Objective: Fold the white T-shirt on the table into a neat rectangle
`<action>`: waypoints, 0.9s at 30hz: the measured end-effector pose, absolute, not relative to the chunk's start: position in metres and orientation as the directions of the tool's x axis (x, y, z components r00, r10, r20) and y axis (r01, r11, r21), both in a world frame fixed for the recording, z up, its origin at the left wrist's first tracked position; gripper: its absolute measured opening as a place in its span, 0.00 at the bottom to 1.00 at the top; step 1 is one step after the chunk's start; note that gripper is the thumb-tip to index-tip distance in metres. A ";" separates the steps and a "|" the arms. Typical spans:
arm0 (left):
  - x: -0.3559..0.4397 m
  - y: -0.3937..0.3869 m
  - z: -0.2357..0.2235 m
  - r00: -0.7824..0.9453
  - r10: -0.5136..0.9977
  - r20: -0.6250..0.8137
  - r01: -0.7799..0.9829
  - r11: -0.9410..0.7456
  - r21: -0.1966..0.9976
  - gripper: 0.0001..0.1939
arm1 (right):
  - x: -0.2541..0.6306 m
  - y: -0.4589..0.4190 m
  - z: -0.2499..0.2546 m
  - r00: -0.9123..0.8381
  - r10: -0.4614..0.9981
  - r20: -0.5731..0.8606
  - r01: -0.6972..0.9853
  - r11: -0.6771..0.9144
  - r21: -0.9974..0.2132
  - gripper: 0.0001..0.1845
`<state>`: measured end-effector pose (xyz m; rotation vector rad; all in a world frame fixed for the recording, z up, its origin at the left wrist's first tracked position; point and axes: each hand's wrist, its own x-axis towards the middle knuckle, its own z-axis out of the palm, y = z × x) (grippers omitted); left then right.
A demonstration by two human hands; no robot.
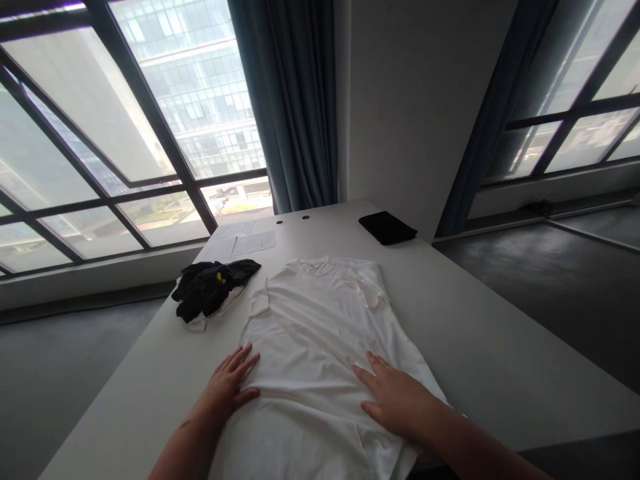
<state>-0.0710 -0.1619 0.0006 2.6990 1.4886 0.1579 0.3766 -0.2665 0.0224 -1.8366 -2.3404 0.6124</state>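
Observation:
A white T-shirt (315, 327) lies spread flat on the white table (480, 347), collar at the far end and both sleeves folded in. My left hand (227, 387) rests flat on the shirt's left edge, fingers stretched out. My right hand (395, 397) lies flat on the shirt's lower right part, fingers spread. Neither hand holds anything.
A crumpled black garment (213, 288) with a yellow mark lies left of the shirt. Sheets of paper (247, 241) lie beyond it. A folded black item (387, 227) sits at the far right corner. Windows and blue curtains stand behind the table.

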 end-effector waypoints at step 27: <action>0.070 -0.190 0.000 0.393 0.919 -0.004 0.911 -0.389 0.140 0.32 | 0.489 -0.163 -0.001 0.059 0.920 0.388 0.775 0.203 -0.598 0.20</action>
